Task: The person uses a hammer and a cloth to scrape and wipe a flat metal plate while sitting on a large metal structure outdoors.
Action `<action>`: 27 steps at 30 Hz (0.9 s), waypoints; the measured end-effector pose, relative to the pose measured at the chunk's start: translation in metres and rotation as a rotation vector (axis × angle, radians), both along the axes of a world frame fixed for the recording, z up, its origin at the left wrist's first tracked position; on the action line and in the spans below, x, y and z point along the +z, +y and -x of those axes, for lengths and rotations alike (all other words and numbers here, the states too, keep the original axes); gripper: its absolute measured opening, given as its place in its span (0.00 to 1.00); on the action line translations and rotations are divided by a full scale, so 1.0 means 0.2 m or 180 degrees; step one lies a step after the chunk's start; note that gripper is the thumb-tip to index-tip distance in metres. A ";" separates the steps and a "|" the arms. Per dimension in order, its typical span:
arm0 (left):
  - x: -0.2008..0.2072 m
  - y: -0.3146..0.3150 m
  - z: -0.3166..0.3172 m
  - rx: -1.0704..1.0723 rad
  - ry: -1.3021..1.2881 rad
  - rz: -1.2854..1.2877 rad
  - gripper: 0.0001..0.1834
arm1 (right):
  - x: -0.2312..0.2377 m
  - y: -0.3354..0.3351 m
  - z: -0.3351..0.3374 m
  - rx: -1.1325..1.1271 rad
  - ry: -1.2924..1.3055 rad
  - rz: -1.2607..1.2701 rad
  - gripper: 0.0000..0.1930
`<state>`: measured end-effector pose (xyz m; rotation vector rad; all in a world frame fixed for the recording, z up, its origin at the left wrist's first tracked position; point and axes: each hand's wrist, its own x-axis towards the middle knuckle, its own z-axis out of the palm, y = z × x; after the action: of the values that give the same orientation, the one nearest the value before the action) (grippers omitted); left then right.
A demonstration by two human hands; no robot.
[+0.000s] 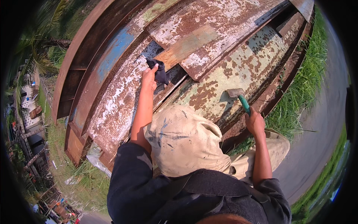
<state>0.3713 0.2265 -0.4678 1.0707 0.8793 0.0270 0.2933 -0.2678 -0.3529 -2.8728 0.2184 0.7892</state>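
My left hand (149,77) is closed on a crumpled black cloth (161,72), thumb extended along it. The cloth lies against the near end of a flat orange-brown metal strip (190,46), on rusty steel with flaking white paint (119,97). To the right, my right hand (255,122) grips a scraper (244,103) by its green handle. Its short, wide, dull metal blade (235,92) is over a steel beam with peeling pale-yellow paint (212,91); whether it touches the beam I cannot tell.
Rusty steel beams lie side by side under me, with dark gaps between them. One at the left has blue paint (115,48). My knee in stained beige trousers (182,138) rests among them. Tall grass (309,74) borders the right side, then a grey road (317,149).
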 end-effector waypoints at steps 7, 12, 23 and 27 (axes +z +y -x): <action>0.00 -0.02 -0.08 0.0366 -0.0221 -0.0258 0.04 | 0.02 -0.03 -0.01 0.0000 0.0114 0.0134 0.24; 0.18 0.20 -0.19 -0.0448 -0.0676 -0.0203 0.06 | -0.03 -0.05 0.01 0.0043 0.0060 0.0156 0.27; 0.49 0.13 -0.99 -0.2537 -0.0430 -0.1159 0.08 | -0.16 -0.10 0.07 0.0225 -0.0053 0.0047 0.22; 0.47 0.09 -1.14 -0.2736 -0.0180 -0.1421 0.09 | -0.20 -0.11 0.13 0.0209 -0.0334 -0.0067 0.19</action>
<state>0.6000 0.2443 -0.3729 1.7890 0.3050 -0.4803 0.2665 -0.2904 -0.3934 -2.9044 0.1032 0.6452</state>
